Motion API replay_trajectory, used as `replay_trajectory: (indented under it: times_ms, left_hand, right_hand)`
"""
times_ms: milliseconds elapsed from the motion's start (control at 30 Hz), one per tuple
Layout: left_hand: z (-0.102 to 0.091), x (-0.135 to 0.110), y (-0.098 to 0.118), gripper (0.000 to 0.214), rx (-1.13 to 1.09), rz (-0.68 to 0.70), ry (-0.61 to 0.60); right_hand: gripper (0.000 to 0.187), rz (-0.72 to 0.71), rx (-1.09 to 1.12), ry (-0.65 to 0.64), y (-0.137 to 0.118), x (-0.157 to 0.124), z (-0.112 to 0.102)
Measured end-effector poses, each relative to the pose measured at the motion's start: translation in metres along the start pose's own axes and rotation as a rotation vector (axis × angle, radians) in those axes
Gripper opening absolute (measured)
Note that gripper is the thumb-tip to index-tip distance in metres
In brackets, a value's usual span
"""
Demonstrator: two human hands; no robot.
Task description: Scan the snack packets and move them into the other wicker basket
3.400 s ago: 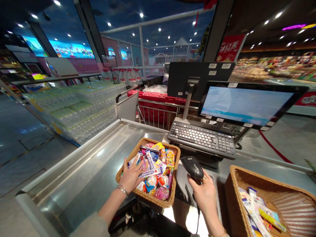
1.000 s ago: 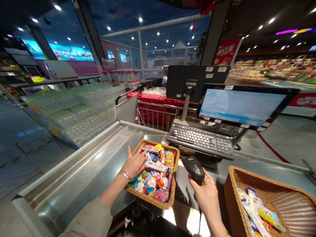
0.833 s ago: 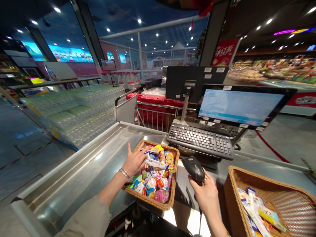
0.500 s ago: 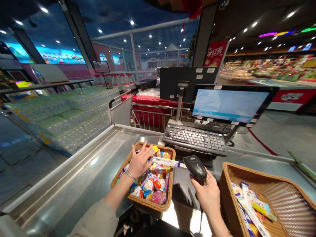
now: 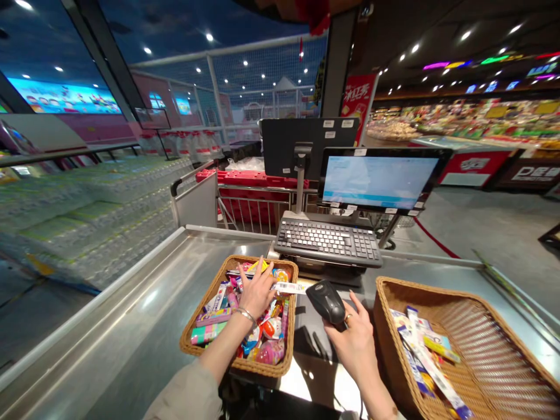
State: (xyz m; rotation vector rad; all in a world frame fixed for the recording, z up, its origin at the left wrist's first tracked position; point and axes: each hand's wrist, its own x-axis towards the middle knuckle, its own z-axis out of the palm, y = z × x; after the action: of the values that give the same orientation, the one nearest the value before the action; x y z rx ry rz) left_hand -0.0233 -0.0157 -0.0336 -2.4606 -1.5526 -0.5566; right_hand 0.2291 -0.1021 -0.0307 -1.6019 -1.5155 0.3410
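My left hand (image 5: pixel 257 293) is over the left wicker basket (image 5: pixel 186 338), several fingers spread and the thumb side pinching one end of a long, thin white packet (image 5: pixel 289 288). The packet points right, its far end close to the front of a black barcode scanner (image 5: pixel 326 301). My right hand (image 5: pixel 356 341) grips that scanner from behind, above the counter, with some fingers raised. Colourful wrapped sweets and toy-like candies (image 5: pixel 272 328) fill the left basket, partly hidden under my left hand and wrist.
At right stands a second wicker basket (image 5: pixel 503 350) with several long packets (image 5: pixel 433 364) inside. Behind the scanner are a keyboard (image 5: pixel 328 240) and a lit monitor (image 5: pixel 380 181). The metal counter (image 5: pixel 149 315) has a raised edge. A cart (image 5: pixel 245 210) stands beyond it.
The view has turned slightly right, so the scene sits further left. My left hand still holds the white packet, and my right hand still grips the scanner, its fingers now more spread.
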Motion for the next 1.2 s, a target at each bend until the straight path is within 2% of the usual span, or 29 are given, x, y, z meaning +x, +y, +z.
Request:
replay_trajectory:
  times_ms: [167,400,667,1200]
  left_hand:
    - [-0.001,0.002,0.003,0.011,0.018,0.001,0.012]
    - [-0.003,0.005,0.005,0.013,0.031,0.018,0.024]
    - [-0.002,0.008,0.004,0.012,0.033,0.025,0.024]
    - [0.001,0.009,0.000,0.014,0.031,0.030,0.011]
  right_hand:
    - [0.033,-0.046,-0.054,-0.033,-0.005,0.000,-0.002]
    - [0.023,-0.085,-0.130,-0.119,-0.009,0.000,-0.001]
    - [0.021,-0.040,-0.152,-0.178,-0.011,0.001,-0.001]
    - [0.023,-0.067,-0.141,-0.200,-0.013,0.003,0.004]
